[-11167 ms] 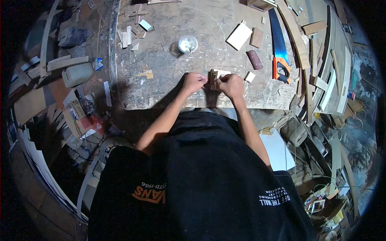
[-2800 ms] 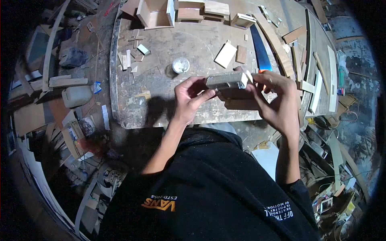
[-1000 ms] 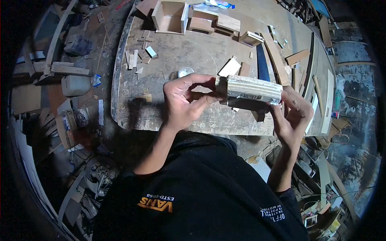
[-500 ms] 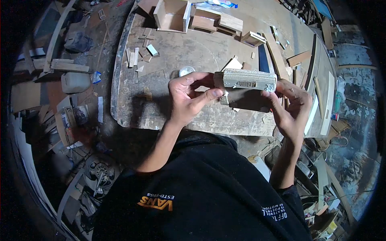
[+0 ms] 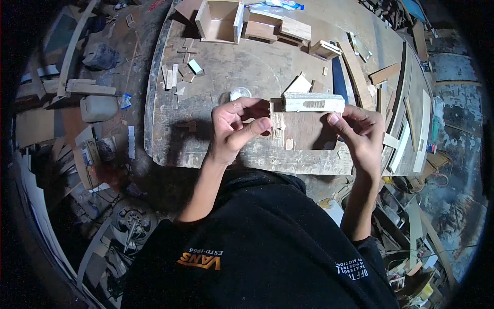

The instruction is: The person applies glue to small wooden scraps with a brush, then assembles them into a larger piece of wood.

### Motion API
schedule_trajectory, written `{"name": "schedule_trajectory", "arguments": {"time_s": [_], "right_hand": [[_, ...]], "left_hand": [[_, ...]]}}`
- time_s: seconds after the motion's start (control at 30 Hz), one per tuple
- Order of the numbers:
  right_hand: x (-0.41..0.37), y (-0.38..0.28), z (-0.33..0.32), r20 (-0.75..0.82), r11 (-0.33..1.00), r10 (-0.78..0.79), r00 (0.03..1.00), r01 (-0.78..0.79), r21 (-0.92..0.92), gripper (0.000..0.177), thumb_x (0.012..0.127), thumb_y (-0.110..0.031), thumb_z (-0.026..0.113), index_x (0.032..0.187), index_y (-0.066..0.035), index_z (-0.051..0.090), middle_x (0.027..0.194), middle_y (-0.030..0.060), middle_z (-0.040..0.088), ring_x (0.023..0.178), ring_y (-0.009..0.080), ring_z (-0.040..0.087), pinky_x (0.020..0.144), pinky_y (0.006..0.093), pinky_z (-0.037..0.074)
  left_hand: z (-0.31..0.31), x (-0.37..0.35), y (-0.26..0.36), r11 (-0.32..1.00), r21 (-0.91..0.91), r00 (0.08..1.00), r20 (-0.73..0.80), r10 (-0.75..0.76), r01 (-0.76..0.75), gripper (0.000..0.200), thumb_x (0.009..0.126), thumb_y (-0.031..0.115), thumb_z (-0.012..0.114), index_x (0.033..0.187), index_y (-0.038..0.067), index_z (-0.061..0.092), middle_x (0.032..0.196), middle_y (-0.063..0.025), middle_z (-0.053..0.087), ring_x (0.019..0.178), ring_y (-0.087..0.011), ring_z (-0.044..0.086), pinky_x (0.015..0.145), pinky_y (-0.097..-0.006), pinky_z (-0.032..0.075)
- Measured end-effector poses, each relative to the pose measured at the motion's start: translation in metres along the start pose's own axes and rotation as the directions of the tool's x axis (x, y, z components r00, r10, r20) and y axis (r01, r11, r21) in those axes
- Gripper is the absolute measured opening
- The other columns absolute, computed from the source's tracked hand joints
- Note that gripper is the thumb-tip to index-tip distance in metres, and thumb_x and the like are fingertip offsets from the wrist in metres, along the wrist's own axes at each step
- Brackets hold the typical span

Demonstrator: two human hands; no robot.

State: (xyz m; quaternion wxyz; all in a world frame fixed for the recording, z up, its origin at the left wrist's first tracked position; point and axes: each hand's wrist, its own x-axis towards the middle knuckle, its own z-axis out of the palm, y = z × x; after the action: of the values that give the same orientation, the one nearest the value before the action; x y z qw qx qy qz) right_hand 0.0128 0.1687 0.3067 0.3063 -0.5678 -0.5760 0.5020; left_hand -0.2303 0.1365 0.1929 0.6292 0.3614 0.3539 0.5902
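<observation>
A small wooden piece (image 5: 309, 131), made of a thin brown panel with a pale thick strip (image 5: 314, 102) along its far edge, is held up over the table. My left hand (image 5: 237, 123) pinches its left end between thumb and fingers. On the right end, my right hand (image 5: 360, 126) grips the strip, thumb in front and fingers behind. Light, rough patches mark the panel's left side. Just beyond my left hand sits a small round container (image 5: 240, 93) with whitish contents.
On the worktable (image 5: 216, 67) stand an open wooden box (image 5: 218, 23) and a second wooden box-like piece (image 5: 278, 28) at the far side. Long boards (image 5: 355, 72) lie to the right. A grey jerrycan (image 5: 99, 108) and scraps cover the floor at left.
The wooden piece has tilted so that more of its panel face shows, and it has shifted slightly left. Both hands moved a little left with it, still holding its ends.
</observation>
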Motion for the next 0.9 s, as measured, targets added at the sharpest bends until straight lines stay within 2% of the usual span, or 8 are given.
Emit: {"name": "schedule_trajectory", "arguments": {"time_s": [0.07,0.17,0.27,0.37,0.47,0.57,0.77,0.9], "right_hand": [[-0.001,0.010,0.003,-0.002,0.999,0.016,1.000,-0.016,0.048,0.015,0.089,-0.010,0.076,0.094,0.005,0.075,0.076,0.0034,0.071,0.066,0.0059,0.060,0.061,0.0225,0.048],[-0.005,0.015,0.007,-0.018,0.998,0.036,0.999,-0.035,0.059,0.016,0.090,-0.009,0.075,0.093,0.006,0.075,0.076,0.0030,0.071,0.066,0.0060,0.060,0.060,0.0225,0.047],[-0.008,0.020,0.009,-0.053,0.997,0.026,0.998,-0.023,0.071,0.014,0.090,-0.008,0.075,0.093,0.006,0.075,0.075,0.0019,0.070,0.065,0.0051,0.058,0.059,0.0223,0.046],[-0.009,0.023,0.006,-0.025,0.994,0.068,0.997,-0.066,0.085,0.014,0.089,-0.008,0.075,0.093,0.005,0.076,0.074,0.0007,0.068,0.065,0.0043,0.056,0.058,0.0221,0.044],[-0.011,0.028,0.010,-0.089,0.997,0.023,0.996,-0.017,0.072,0.014,0.090,-0.008,0.074,0.092,0.006,0.075,0.074,-0.0004,0.067,0.065,0.0039,0.055,0.058,0.0216,0.044],[-0.010,0.028,0.007,-0.078,0.998,0.050,0.996,-0.047,0.033,0.014,0.090,-0.008,0.074,0.091,0.006,0.075,0.074,-0.0007,0.067,0.065,0.0038,0.055,0.057,0.0215,0.043],[-0.008,0.035,0.011,-0.074,0.997,0.056,0.996,-0.051,0.066,0.017,0.089,-0.011,0.075,0.091,0.006,0.075,0.073,-0.0006,0.067,0.064,0.0035,0.054,0.056,0.0219,0.043],[-0.009,0.036,0.012,-0.050,0.997,0.074,0.996,-0.073,0.026,0.017,0.089,-0.012,0.076,0.091,0.005,0.076,0.070,-0.0014,0.066,0.062,0.0032,0.053,0.055,0.0220,0.042]], "left_hand": [[0.005,-0.001,0.003,0.998,-0.065,1.000,0.009,-0.017,0.018,0.025,0.084,0.004,0.078,0.105,-0.008,0.069,0.089,-0.0088,0.072,0.075,-0.0098,0.067,0.063,-0.0212,0.055],[0.006,-0.003,0.003,0.998,0.018,0.997,-0.026,-0.067,0.067,0.017,0.086,0.002,0.076,0.098,-0.007,0.071,0.084,-0.0087,0.072,0.071,-0.0105,0.067,0.063,-0.0228,0.056],[0.007,-0.005,0.000,0.997,0.000,0.996,-0.029,-0.083,0.083,0.012,0.086,0.001,0.075,0.095,-0.007,0.072,0.083,-0.0090,0.072,0.070,-0.0107,0.067,0.063,-0.0234,0.058],[0.011,-0.005,0.001,0.996,0.039,0.996,-0.033,-0.081,0.082,0.011,0.086,0.002,0.076,0.093,-0.006,0.072,0.083,-0.0093,0.072,0.069,-0.0104,0.067,0.062,-0.0230,0.058],[0.014,-0.006,-0.001,0.997,0.047,0.997,-0.045,-0.063,0.065,0.011,0.086,0.002,0.076,0.093,-0.006,0.072,0.082,-0.0092,0.072,0.069,-0.0102,0.067,0.061,-0.0224,0.057],[0.015,-0.008,-0.005,0.994,0.062,0.995,-0.053,-0.082,0.086,0.010,0.087,0.003,0.075,0.093,-0.003,0.071,0.085,-0.0106,0.073,0.071,-0.0119,0.069,0.060,-0.0237,0.057],[0.012,-0.013,-0.012,0.990,0.057,0.989,-0.081,-0.126,0.131,0.010,0.087,0.003,0.074,0.095,-0.003,0.071,0.089,-0.0099,0.073,0.074,-0.0111,0.069,0.062,-0.0242,0.059],[0.012,-0.017,-0.011,0.984,0.045,0.979,-0.121,-0.164,0.171,0.012,0.087,0.004,0.075,0.096,-0.004,0.071,0.088,-0.0089,0.072,0.073,-0.0110,0.069,0.061,-0.0242,0.059]]}}
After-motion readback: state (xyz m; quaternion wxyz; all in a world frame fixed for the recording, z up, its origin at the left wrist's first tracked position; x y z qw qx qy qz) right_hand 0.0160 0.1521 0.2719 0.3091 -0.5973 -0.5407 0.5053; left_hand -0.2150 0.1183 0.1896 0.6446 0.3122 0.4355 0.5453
